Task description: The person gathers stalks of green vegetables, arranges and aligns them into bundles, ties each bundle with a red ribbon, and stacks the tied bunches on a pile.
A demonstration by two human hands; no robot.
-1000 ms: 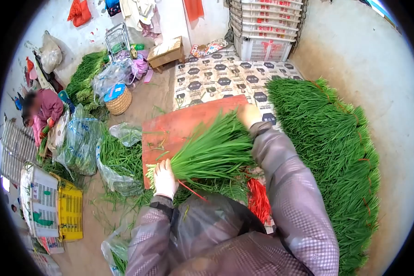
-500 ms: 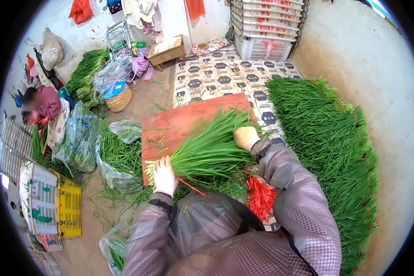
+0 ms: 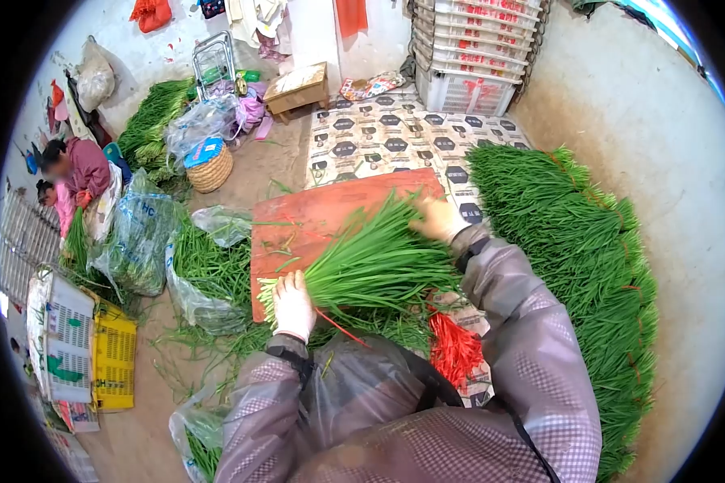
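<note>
A loose bunch of long green garlic chives (image 3: 387,262) lies across the reddish board (image 3: 322,213), pale stalk ends to the left and leaf tips to the right. My left hand (image 3: 293,306), in a pale glove, is closed around the stalk ends near the board's left edge. A thin red strip (image 3: 338,324) sticks out beside it. My right hand (image 3: 441,220), also gloved, is by the leaf tips at the board's right side. It is smeared by motion, so its fingers cannot be made out. Beneath the bunch, more loose chives (image 3: 399,328) lie near my lap.
Red strips (image 3: 455,346) lie beside my right forearm. Tied chives (image 3: 564,282) are piled along the right wall. Bagged chives (image 3: 209,270), a woven basket (image 3: 209,171) and a yellow crate (image 3: 114,354) are left. White crates (image 3: 467,92) stand behind. Two people (image 3: 84,173) sit far left.
My right hand has moved slightly up, away from the leaves, and blurred. My left hand stays at the stalk ends. The whole view has shifted a little.
</note>
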